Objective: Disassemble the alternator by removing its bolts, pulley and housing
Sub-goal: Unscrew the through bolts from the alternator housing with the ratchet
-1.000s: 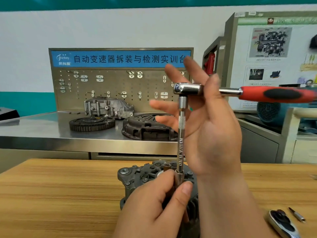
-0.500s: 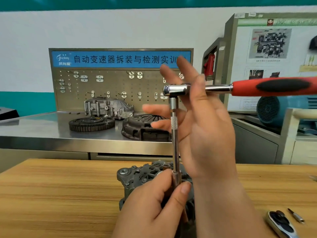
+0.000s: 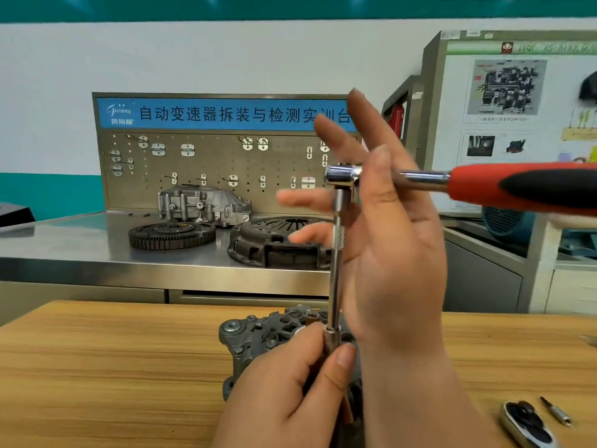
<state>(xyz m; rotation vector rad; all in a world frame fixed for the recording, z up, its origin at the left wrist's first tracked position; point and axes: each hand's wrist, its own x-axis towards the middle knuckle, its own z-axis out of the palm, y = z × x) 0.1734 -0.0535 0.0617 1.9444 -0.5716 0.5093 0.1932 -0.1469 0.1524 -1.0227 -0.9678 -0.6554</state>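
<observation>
The red handle (image 3: 523,189), which rose toward 3 o'clock half a second ago, now sags slightly that way, and the view has drifted a little. The left hand (image 3: 290,392) has its fingers (image 3: 345,355) pinching the socket (image 3: 332,339) at the foot of the upright extension (image 3: 337,270). The right hand (image 3: 397,270) has its fingers (image 3: 339,134) spread and straight, pointing toward 10 o'clock, palm behind the extension. The ratchet (image 3: 342,176) shaft passes behind the thumb, and whether the thumb bears on it cannot be told.

The alternator (image 3: 255,337) stands at 6 o'clock on the wooden desk (image 3: 113,367), directly under the socket and partly hidden by both hands. The bolt itself is out of sight.

Cast, ribbed metal suggests a heavy, stiff body that should stay put but may rock under a hard pull. The housing rim or the mounting ear at its 10 o'clock looks the surest hold. The chrome tool looks slick, so the knurled band on the extension and the rubber handle are probably the places to grip it. A freed bolt would be small and easily dropped.

At 5 o'clock a second ratchet (image 3: 526,425) and a bit (image 3: 557,415) lie on the desk. Behind, toward 10 o'clock, a gear ring (image 3: 171,234) and a clutch cover (image 3: 277,244) sit before a pegboard (image 3: 210,163).
</observation>
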